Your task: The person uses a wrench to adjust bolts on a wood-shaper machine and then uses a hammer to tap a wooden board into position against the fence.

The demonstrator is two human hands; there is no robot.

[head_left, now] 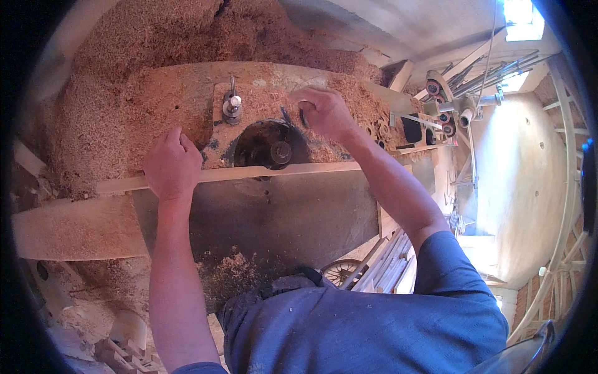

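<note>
A long, pale wooden strip (pixel 305 169) lies along the steel table of a woodworking machine, in front of a dark round opening with a spindle cutter (pixel 279 151) in it. My left hand (pixel 174 163) is curled over the strip toward its left end, its fingers bent down on the far side. Beyond the cutter, to its right, my right hand (pixel 325 112) is closed above the shavings-covered fence plate. A small dark piece shows beside its fingers; what the fist holds, if anything, is hidden. A metal clamp bolt (pixel 232 109) stands upright left of the opening.
Wood shavings (pixel 168 43) are heaped behind the machine and spread over its far part. The dark steel tabletop (pixel 286 209) lies nearest me. Rollers (pixel 439 103) stand at the far right. Stacked boards (pixel 389 265) and a spoked wheel (pixel 341 272) are below the table's right side.
</note>
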